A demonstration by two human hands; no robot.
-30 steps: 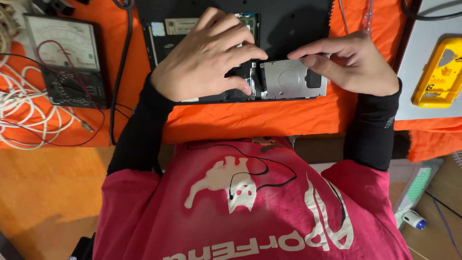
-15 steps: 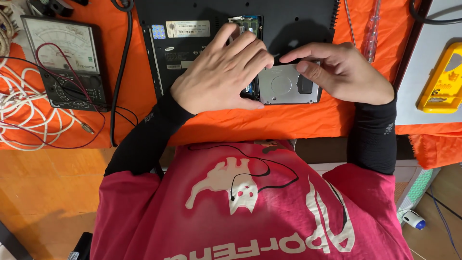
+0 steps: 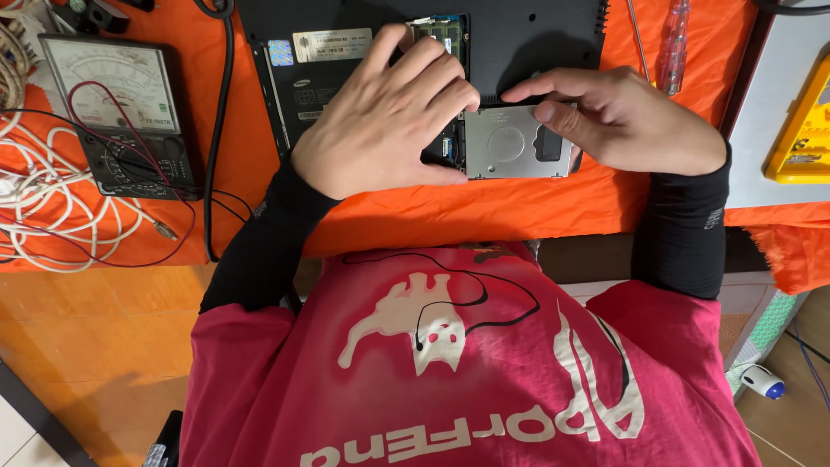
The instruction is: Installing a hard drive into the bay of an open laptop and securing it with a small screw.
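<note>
Flat silver hard drive (image 3: 510,143) with dark corner patch; both hands' fingers (image 3: 553,111) pinching its edges

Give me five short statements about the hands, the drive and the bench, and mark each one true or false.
1. Both hands touch the silver hard drive. True.
2. The black laptop lies on a blue cloth. False: the cloth is orange.
3. An analog multimeter sits beyond the left hand. True.
4. The right hand holds the screwdriver. False: it lies untouched on the cloth.
5. White cable is coiled near the multimeter. True.
</note>
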